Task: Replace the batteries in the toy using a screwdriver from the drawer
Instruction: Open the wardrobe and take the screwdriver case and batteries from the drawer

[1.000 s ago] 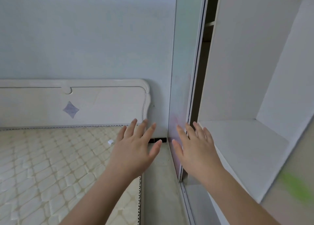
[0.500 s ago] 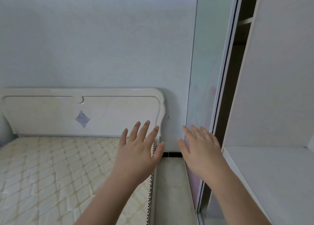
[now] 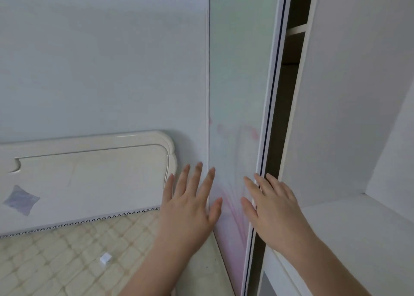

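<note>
Both the left hand [image 3: 190, 208] and right hand [image 3: 272, 210] are spread, holding nothing; the sliding door [image 3: 235, 116] at 12 o'clock could pinch fingers (no drawer visible).

I can read no text, no label and no number here; the headboard [image 3: 89, 172] carries only a plain diamond ornament [image 3: 21, 199].

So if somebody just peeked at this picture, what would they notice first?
Two open hands stretched out in the middle: the left hand in front of the wall corner, the right hand by the edge of a tall sliding wardrobe door. On the left is a cream headboard above a bare quilted mattress, with a small white cube lying on it.
</note>
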